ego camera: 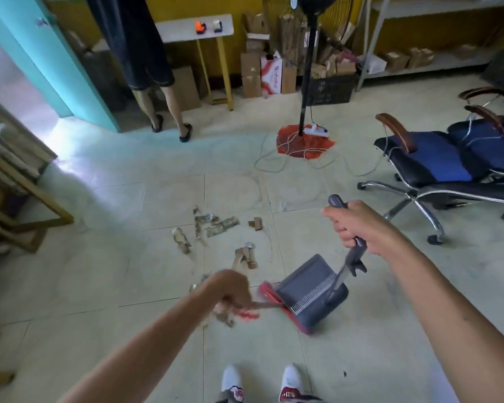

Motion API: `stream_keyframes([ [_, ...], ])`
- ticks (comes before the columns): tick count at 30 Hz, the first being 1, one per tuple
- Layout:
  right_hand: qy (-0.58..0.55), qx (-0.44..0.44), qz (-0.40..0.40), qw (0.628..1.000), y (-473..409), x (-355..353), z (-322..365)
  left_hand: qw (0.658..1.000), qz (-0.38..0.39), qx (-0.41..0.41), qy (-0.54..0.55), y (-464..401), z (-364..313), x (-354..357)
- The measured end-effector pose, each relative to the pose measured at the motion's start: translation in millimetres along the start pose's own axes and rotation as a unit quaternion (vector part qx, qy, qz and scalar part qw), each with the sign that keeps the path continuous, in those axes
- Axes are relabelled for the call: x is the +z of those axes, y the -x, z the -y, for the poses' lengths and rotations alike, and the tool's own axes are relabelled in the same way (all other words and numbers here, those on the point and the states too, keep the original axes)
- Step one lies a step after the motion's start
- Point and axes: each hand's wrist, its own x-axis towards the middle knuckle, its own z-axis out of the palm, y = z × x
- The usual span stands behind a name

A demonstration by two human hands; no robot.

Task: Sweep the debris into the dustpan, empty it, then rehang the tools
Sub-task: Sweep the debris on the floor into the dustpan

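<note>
Sneakers planted, I grip the broom in my left hand, the dustpan handle in my right hand; best keep its lip flat against the floor, drawing the debris inward.

Fan stand, office chair, boxes.

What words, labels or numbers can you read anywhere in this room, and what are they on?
White and red box by the wall: red script lettering, too blurred to read.
Shoes: red patches, no letters legible.
Orange item on the shelf: no readable text.
Nothing else carries legible text.
</note>
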Motion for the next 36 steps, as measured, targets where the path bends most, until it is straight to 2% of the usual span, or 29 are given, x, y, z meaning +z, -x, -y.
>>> stream_keyframes([
  [2, 0.022, -0.004, 0.009, 1.0, -2.4, 0.5, 8.1, 0.986, -0.088, 0.004, -0.145, -1.2, 43.6, 29.7],
  [3, 0.028, -0.006, 0.009, 1.0, -4.4, 3.1, 11.9, 0.979, -0.094, -0.002, -0.181, -1.6, 61.4, 46.7],
  [5, 0.034, -0.008, 0.004, 0.999, -9.6, 10.4, 19.3, 0.986, -0.061, -0.044, -0.149, -9.1, 97.2, 72.9],
  [8, 0.03, -0.013, -0.017, 0.999, -24.0, 33.4, 38.3, 0.996, -0.022, -0.085, -0.008, -17.2, 147.3, 72.9],
  [11, 0.021, -0.011, -0.031, 0.999, -37.3, 65.7, 64.9, 0.994, -0.063, -0.085, -0.014, -19.9, 174.1, 52.8],
  [16, 0.046, -0.015, -0.037, 0.998, -54.5, 119.6, 95.8, 0.964, -0.146, -0.085, -0.207, -40.7, 195.2, 10.6],
  [18, 0.039, -0.007, -0.044, 0.998, -57.3, 131.3, 97.6, 0.963, -0.148, -0.071, -0.215, -52.8, 211.9, 2.9],
  [22, 0.009, 0.003, -0.07, 0.997, -61.6, 138.2, 94.8, 0.978, -0.093, -0.007, -0.189, -53.1, 238.2, -8.3],
  [27, -0.04, 0.005, -0.113, 0.993, -69.7, 129.9, 104.0, 0.922, -0.231, 0.024, -0.309, -45.9, 267.2, -72.4],
  [31, -0.087, -0.018, -0.153, 0.984, -81.6, 124.5, 136.9, 0.885, -0.3, 0.019, -0.355, -34.0, 257.9, -149.7],
  [35, -0.095, -0.058, -0.187, 0.976, -93.2, 98.1, 161.8, 0.871, -0.334, 0.017, -0.36, -47.1, 224.3, -197.2],
  [36, -0.101, -0.061, -0.197, 0.973, -97.1, 87.1, 165.3, 0.877, -0.343, 0.014, -0.336, -53.4, 215.9, -206.0],
])
